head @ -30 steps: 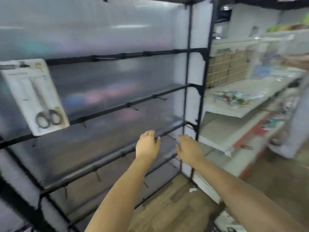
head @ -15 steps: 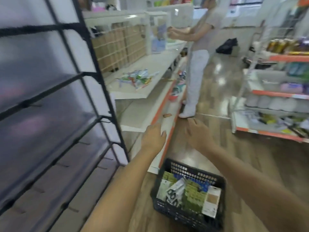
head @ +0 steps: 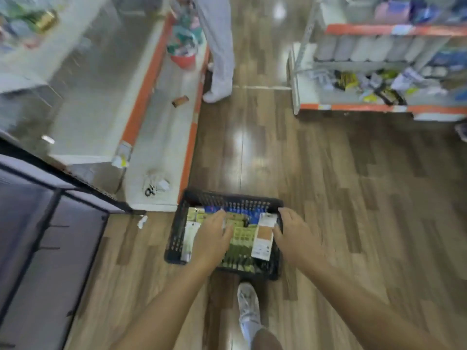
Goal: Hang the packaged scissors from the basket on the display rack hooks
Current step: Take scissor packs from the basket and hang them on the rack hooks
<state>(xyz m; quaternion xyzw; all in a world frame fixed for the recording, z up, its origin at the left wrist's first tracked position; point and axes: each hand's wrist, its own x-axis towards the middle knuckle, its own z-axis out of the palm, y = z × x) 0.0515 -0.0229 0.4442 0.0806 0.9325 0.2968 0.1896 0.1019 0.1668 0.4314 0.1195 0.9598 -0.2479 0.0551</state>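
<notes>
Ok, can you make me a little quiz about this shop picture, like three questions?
1. True or false: the basket stands on the wooden floor.
2. Which hand reaches over the packs in the middle of the basket? A) left hand B) right hand C) neither
3. Fill in: the right hand is at the basket's ____ wall, beside a white and brown pack.

Key
1. True.
2. A. The left hand is over the packs; whether it grips one cannot be told.
3. Right.
</notes>
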